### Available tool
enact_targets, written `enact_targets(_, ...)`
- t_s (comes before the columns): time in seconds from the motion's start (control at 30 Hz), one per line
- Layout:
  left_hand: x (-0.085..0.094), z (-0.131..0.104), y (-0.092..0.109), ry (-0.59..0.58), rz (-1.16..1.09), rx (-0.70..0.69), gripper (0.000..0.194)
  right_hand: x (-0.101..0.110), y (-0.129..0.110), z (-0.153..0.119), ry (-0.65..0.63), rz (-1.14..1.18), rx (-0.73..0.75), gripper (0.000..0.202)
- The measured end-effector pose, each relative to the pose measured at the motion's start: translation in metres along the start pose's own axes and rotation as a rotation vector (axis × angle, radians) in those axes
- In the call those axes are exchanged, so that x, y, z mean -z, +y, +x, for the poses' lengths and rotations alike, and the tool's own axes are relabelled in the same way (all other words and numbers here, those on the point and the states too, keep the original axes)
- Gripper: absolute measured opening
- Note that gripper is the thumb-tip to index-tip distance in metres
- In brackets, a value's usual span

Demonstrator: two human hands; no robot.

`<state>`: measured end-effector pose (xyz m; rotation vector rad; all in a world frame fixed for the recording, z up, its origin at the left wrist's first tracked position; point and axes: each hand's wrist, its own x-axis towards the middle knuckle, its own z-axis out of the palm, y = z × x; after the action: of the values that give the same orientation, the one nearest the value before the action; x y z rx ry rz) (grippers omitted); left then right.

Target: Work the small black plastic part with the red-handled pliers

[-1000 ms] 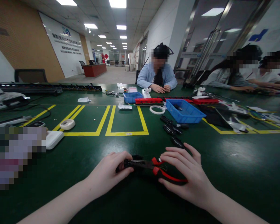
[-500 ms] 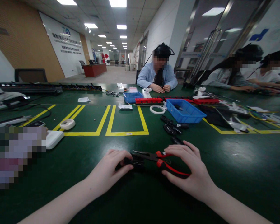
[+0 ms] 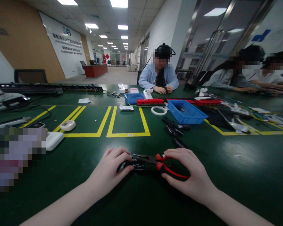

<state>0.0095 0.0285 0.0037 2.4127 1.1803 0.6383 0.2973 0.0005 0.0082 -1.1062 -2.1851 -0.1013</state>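
Observation:
Near the front of the green table, my left hand [image 3: 116, 166] is closed on a small glossy black plastic part [image 3: 138, 165], and its fingers hide much of it. My right hand [image 3: 186, 172] grips red-and-black long-nose pliers [image 3: 153, 159] by their spread handles. The jaws are slightly apart and point left, just over the black part; I cannot tell whether they touch it. Beyond the pliers, several similar black parts [image 3: 172, 129] lie in a loose pile, one [image 3: 179, 143] closer to my right hand.
A blue bin [image 3: 188, 117] and a smaller blue bin [image 3: 134, 98] stand farther back, near red strips [image 3: 151, 101] and a white tape roll [image 3: 158, 110]. Left are a white box [image 3: 54, 140] and a round white item [image 3: 68, 125]. A person [image 3: 159, 75] sits opposite; others sit right.
The pliers have shifted slightly left and down with my right hand, their jaws now lower over the black part. My left hand keeps its hold, moving only a little.

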Motion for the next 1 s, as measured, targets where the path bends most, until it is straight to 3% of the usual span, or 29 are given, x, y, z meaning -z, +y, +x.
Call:
enact_targets(0.37,0.0071,-0.0026,0.0084,0.006,0.043,-0.029,0.009,0.0024,-0.004,0.0003,-0.017,-0.007,0.023,0.042)
enact_targets(1.0,0.0018,-0.0016,0.0077,-0.049,0.006,-0.176,0.014,-0.0014,-0.0025,-0.0036,0.008,-0.028,0.035,0.042)
